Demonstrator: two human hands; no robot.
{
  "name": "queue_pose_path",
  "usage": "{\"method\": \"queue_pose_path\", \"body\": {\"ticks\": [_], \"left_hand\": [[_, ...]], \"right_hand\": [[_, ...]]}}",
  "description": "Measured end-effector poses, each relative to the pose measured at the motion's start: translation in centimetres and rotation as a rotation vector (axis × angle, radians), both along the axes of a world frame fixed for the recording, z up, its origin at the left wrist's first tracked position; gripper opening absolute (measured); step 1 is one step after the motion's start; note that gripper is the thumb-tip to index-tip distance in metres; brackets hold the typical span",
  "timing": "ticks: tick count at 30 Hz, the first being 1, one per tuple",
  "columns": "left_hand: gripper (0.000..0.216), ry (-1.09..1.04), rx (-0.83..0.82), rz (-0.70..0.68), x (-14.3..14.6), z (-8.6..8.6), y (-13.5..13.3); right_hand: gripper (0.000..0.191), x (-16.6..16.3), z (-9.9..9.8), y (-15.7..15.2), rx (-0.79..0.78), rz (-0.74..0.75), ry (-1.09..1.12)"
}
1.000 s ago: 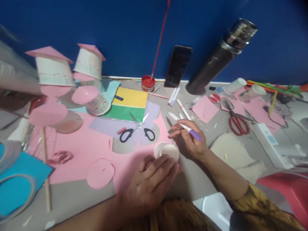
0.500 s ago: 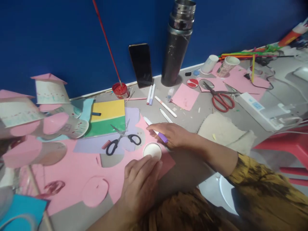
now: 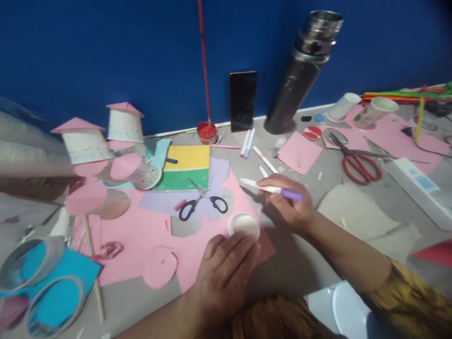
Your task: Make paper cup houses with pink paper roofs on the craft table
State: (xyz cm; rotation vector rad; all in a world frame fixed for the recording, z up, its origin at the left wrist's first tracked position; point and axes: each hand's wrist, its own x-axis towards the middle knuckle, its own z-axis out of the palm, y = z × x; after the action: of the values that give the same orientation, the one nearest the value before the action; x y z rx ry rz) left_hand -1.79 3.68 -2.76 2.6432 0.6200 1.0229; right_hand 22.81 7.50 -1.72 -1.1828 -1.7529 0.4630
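My left hand (image 3: 226, 263) holds a round white paper cup (image 3: 243, 222), its fingers over the near side. The cup rests on a pink paper sheet (image 3: 197, 240) with curved cut-outs, and its lower part is hidden by the fingers. Pinched in my right hand (image 3: 291, 205) is a white marker (image 3: 270, 188) with a purple end, raised above the table right of the cup and pointing left. Black-handled scissors (image 3: 203, 200) lie open behind the cup. Left of my left hand is a cut pink paper circle (image 3: 159, 267).
Paper cups with pink cone roofs (image 3: 79, 141) stand at the left, near tape rolls (image 3: 54, 306) on blue paper. By the wall are red paint (image 3: 206, 134), a phone (image 3: 242, 101) and a tall flask (image 3: 300, 75). Red-handled scissors (image 3: 362, 169) lie at the right.
My right hand has lifted the marker away from the paper and to the right of the cup. My left hand stays on the cup. The view has swung left.
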Motion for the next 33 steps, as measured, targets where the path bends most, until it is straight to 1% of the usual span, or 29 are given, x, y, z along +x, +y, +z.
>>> {"method": "queue_pose_path", "body": {"ticks": [1, 3, 6, 10, 19, 25, 33], "left_hand": [[0.035, -0.008, 0.004, -0.003, 0.0, 0.0, 0.0], [0.033, -0.020, 0.009, 0.005, -0.1, 0.1, -0.1], [0.028, 0.000, 0.008, 0.023, -0.2, 0.3, 0.0], [0.027, -0.009, 0.013, 0.037, 0.0, 0.6, 0.0], [0.024, -0.011, 0.049, 0.067, 0.1, 0.8, 0.2], [0.024, -0.026, 0.061, 0.074, 0.1, 0.9, 0.1], [0.023, -0.036, 0.057, 0.078, 0.3, 1.0, 0.2]], "right_hand": [[0.019, 0.0, 0.2, -0.1, 0.026, -0.046, 0.014], [0.014, -0.1, 0.6, -0.3, 0.034, -0.068, -0.023], [0.010, -0.8, 0.7, -0.5, 0.009, 0.000, -0.091], [0.008, -1.5, 0.6, -0.6, -0.005, 0.110, -0.123], [0.009, -1.6, 0.8, -0.5, -0.045, 0.155, -0.173], [0.009, -1.6, 0.5, -0.5, -0.008, 0.166, -0.180], [0.007, -1.7, 0.4, -0.9, 0.088, 0.171, -0.208]]}}
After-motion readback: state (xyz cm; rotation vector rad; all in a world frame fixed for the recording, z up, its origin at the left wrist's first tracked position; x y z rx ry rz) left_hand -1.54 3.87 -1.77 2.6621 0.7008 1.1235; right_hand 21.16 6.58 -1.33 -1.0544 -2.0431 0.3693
